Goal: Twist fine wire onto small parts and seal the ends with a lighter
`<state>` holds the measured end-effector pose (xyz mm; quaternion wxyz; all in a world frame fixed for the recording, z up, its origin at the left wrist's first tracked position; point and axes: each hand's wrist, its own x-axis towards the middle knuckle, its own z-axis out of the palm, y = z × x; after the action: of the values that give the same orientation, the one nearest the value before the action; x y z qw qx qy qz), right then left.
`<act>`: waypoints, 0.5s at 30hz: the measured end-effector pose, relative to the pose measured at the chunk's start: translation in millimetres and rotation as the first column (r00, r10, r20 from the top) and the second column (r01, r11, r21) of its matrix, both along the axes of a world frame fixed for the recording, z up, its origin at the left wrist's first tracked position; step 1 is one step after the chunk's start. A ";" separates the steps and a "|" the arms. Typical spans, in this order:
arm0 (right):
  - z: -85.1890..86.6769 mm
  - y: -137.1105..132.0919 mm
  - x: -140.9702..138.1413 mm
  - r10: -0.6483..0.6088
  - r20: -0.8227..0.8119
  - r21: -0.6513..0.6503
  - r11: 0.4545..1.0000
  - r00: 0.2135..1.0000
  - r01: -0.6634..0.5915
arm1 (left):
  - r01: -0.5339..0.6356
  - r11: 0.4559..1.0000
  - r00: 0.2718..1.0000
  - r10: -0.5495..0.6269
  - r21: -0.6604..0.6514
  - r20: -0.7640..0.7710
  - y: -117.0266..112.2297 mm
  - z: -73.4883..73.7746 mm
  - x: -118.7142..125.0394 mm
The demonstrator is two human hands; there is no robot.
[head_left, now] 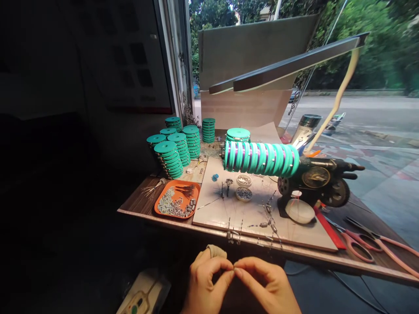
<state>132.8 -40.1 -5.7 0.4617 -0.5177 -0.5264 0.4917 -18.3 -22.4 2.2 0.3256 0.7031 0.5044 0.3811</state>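
My left hand [206, 281] and my right hand [266, 283] meet below the table's near edge, thumb and forefinger tips pinched together at the middle. What they pinch is too small to make out; it may be a thin line. A bandage wraps one left finger. On the white board [294, 231] just beyond lie several small metal rigs with thin wires [266, 220]. A row of teal spools [262, 158] sits on the shaft of a dark winding machine [314, 183].
Stacks of teal spools [173, 150] stand at the back left. An orange tray [176, 199] holds small metal parts. Two small round dishes [244, 187] sit mid-board. Pink-handled scissors [369, 242] and a red ruler [329, 229] lie at the right. A lamp arm [288, 65] hangs overhead.
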 end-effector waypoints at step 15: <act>-3.8 -3.7 -19.6 -0.163 -0.391 -0.201 0.976 0.906 0.088 | 0.039 0.952 0.912 0.090 -0.302 0.400 0.4 -12.0 1.6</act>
<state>113.3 -43.9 -9.5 0.5431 -0.4769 -0.3384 0.6026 -16.7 -22.1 -9.8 0.5231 0.5424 0.4867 0.4419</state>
